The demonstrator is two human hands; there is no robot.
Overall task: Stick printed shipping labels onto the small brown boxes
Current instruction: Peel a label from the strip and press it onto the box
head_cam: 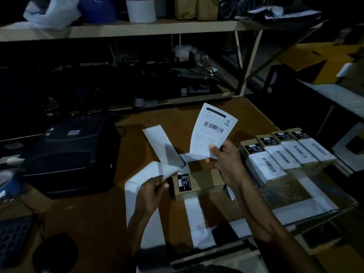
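Observation:
My right hand (226,164) pinches the lower edge of a printed shipping label (213,129) with a barcode, held upright above the table. My left hand (151,192) grips a strip of white backing paper (157,152) that curls up and away to the left. Between the hands a small brown box (202,183) with a black sticker on its left end lies on the table, its top bare. To the right, a row of several brown boxes (283,154) carries white labels.
A black label printer (72,154) stands at the left. Loose strips of backing paper (197,219) lie near the front edge. A glass-topped surface (295,194) sits at the right. Shelves (137,28) with a white roll and bags run along the back.

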